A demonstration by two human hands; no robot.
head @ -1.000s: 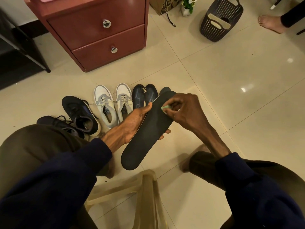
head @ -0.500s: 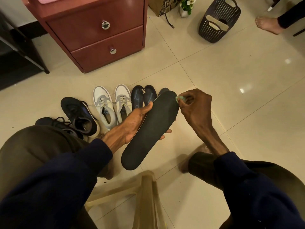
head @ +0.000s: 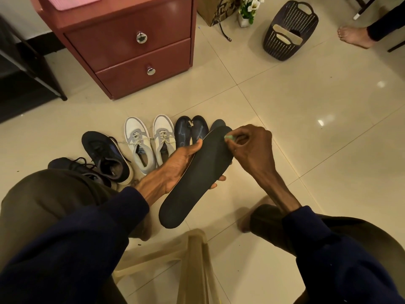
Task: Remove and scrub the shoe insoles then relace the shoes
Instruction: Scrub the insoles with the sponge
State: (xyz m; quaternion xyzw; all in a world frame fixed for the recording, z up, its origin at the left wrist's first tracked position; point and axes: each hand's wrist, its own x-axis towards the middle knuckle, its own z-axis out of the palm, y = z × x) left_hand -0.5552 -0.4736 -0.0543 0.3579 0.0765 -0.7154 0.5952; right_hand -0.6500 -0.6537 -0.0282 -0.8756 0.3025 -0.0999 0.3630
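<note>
Black foam insole [head: 197, 178] at frame centre, gripped mid-length by left hand [head: 177, 167]; right hand [head: 249, 148] pinches small green scrubber [head: 229, 138] at its toe. Scrubbing step; next, probably strokes toward heel.

A red-brown cabinet [head: 131, 47] with two drawers and round metal knobs stands at eleven o'clock on the pale tiled floor [head: 306, 128], with a pink item [head: 76, 2] on top. At one o'clock are a dark slotted basket [head: 282, 47], a small pot of white flowers [head: 248, 9] and a patterned bag [head: 214, 7]. Another person's bare foot [head: 352, 38] rests at two o'clock.
</note>
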